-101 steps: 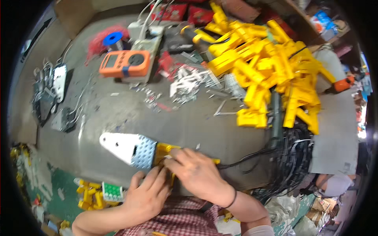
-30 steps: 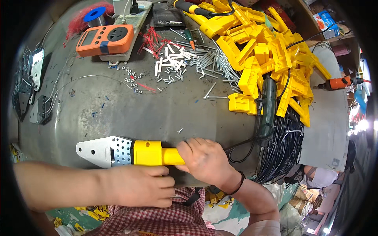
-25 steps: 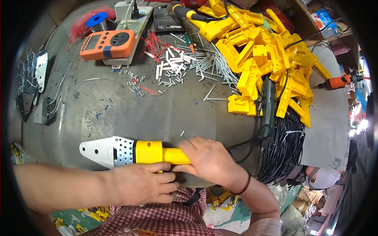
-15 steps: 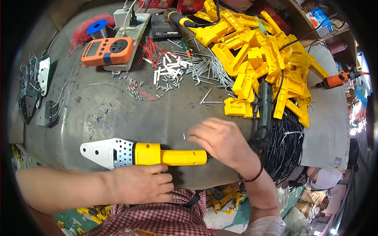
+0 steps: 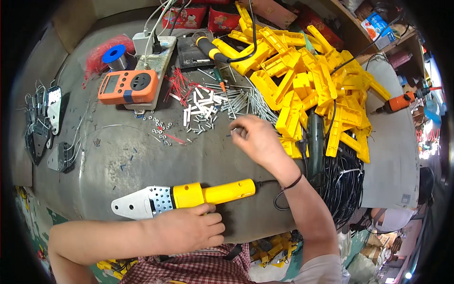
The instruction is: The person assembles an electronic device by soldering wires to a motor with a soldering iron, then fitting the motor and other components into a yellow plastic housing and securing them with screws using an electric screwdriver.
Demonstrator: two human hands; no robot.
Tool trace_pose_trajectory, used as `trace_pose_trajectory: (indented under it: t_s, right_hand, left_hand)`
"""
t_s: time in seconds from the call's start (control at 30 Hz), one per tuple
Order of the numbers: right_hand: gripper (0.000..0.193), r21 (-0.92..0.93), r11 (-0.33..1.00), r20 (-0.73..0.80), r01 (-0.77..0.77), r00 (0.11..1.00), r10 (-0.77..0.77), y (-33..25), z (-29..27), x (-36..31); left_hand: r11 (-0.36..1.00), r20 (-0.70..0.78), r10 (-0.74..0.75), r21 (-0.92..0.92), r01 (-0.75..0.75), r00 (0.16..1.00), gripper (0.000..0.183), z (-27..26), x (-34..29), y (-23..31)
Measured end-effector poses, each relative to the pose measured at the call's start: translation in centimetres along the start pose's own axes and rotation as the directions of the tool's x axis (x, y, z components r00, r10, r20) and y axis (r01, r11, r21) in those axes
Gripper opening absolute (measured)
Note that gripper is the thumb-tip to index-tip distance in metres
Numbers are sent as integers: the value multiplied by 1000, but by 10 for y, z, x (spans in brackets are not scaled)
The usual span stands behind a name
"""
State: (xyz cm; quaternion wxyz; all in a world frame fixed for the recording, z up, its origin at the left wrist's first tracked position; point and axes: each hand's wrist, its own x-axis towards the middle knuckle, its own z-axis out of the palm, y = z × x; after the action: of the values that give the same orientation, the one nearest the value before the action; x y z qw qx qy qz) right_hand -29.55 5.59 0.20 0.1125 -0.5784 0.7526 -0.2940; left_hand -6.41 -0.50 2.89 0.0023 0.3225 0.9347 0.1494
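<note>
A yellow-handled pipe welding tool (image 5: 229, 192) lies on the grey table in front of me, its pointed, perforated silver metal plate (image 5: 135, 203) to the left. My left hand (image 5: 191, 229) is closed with curled fingers against the near side of its yellow body. Farther forward, my right hand (image 5: 259, 143) is raised over the table, close to the loose bolts. Its thumb and fingers are pinched together on a tiny metal piece, seemingly a small screw, mostly hidden by the fingertips. A dark cord runs from the handle's right end.
Yellow plastic housings (image 5: 312, 80) are heaped at the back right, by a dark green power tool (image 5: 316, 142) and black cables (image 5: 341, 189). White sleeves (image 5: 201, 106), bolts (image 5: 248, 102) and nuts (image 5: 161, 130) lie scattered. An orange meter (image 5: 127, 86) and wired metal plates (image 5: 54, 109) are at left.
My right hand has moved forward, away from the tool, toward the bolts. The small screw by its fingertips no longer lies in sight on the table. My left hand stays at the tool.
</note>
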Motion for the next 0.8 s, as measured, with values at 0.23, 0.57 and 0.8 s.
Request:
trace_pose_trajectory:
  t_s: [0.23,0.57,0.8]
  right_hand:
    - [7,-466,867,77,176,984,-159,2,9,21]
    - [10,-235,969,74,69,996,-53,-12,13,0]
    - [10,-90,995,32,47,998,-45,1,5,0]
  left_hand:
    - [745,-208,-114,-664,-55,972,38,-22,0,-31]
    - [702,-313,-653,93,707,690,20,-4,3,-113]
    - [722,-456,-662,-175,670,594,25,6,-17,-123]
